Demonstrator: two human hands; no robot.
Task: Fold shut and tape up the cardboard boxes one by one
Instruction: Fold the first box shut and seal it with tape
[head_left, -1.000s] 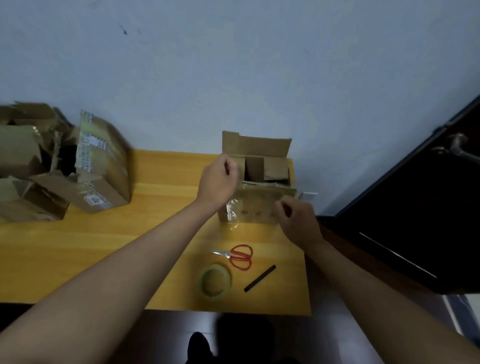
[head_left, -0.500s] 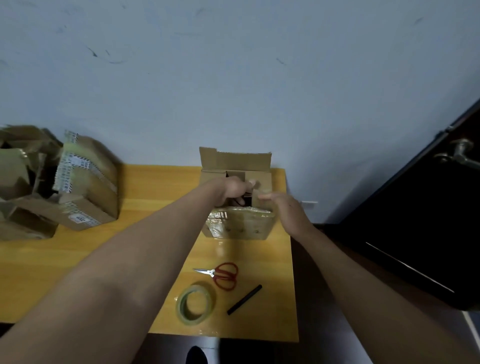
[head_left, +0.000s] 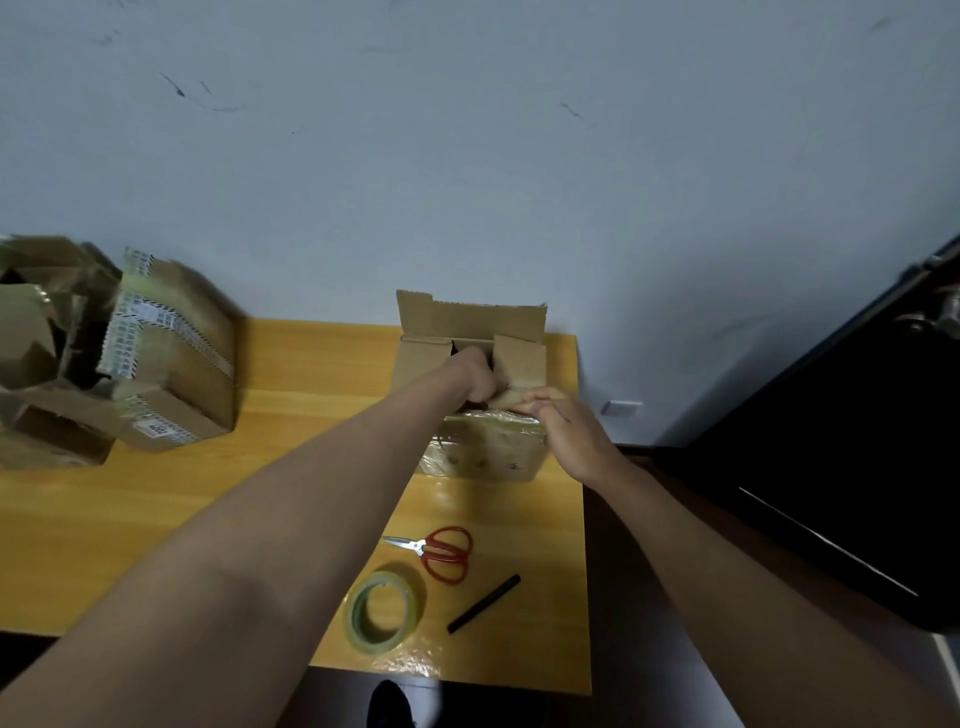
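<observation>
Sitting far to the left on the wooden table (head_left: 322, 374) is a heap of brown boxes (head_left: 104, 358). They look crumpled, and one has strips of printed tape and a white label on it.

Next, toward the middle, the left hand (head_left: 475, 376) reaches over the top of the open cardboard box (head_left: 483, 452). Its fingers are bent down at the box's open top, but I cannot tell if they are holding anything, because they are hidden.

The open cardboard box stands at the back right part of the table, close to the wall. Its back flap sticks straight up, and a small side flap on the right leans inward. The front of the box is shiny with clear tape.

Nearer the front edge lie a roll of clear tape (head_left: 384, 612), red scissors (head_left: 441, 552) and a black pen (head_left: 484, 603), all close together.

The right hand (head_left: 569, 431) is at the box's front top edge, pinching a piece of flap between finger and thumb.

Off to the right is a dark door (head_left: 831, 467).
</observation>
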